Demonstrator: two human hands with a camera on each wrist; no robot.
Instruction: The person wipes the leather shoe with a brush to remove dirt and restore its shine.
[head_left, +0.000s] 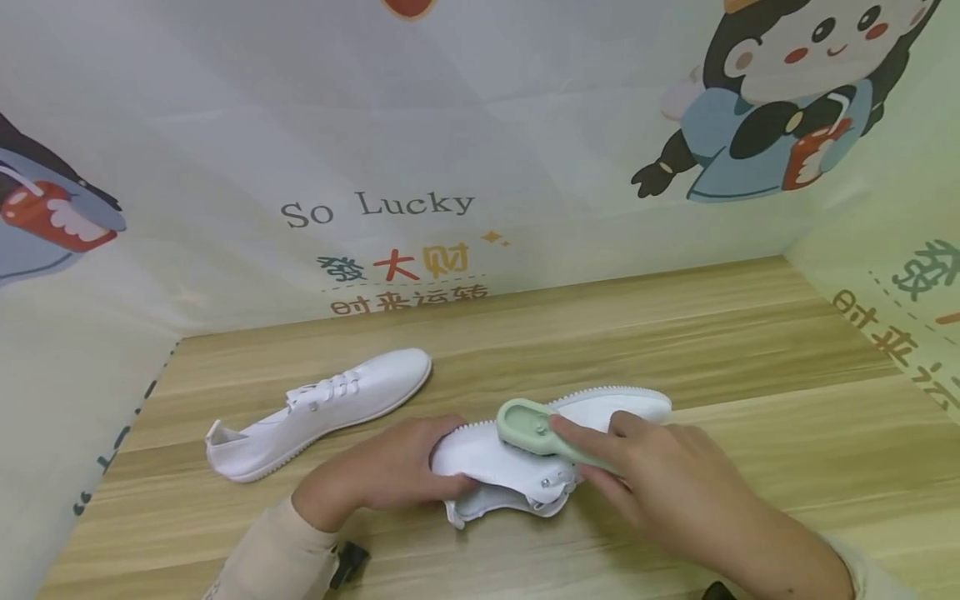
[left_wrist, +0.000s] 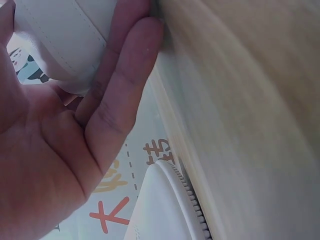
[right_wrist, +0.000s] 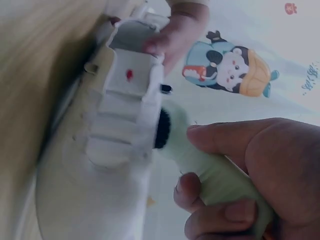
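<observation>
A white lace-up shoe (head_left: 476,452) lies tipped on its side, its opening towards me and its toe to the right. My left hand (head_left: 393,467) grips it by the heel, thumb at the opening's edge. My right hand (head_left: 667,471) holds a pale green brush (head_left: 519,423) by the handle, thumb and fingers wrapped round it. In the head view the brush head lies over the shoe's upward side. Its dark bristles (right_wrist: 162,128) meet that side in the right wrist view. The brush covers part of the shoe's middle.
A second white shoe (head_left: 375,390) stands upright at the left, its toe pointing right and away. Both shoes are on a wood-grain tabletop (head_left: 735,333). A printed cloth backdrop (head_left: 525,167) with cartoon figures and lettering rises behind and at both sides.
</observation>
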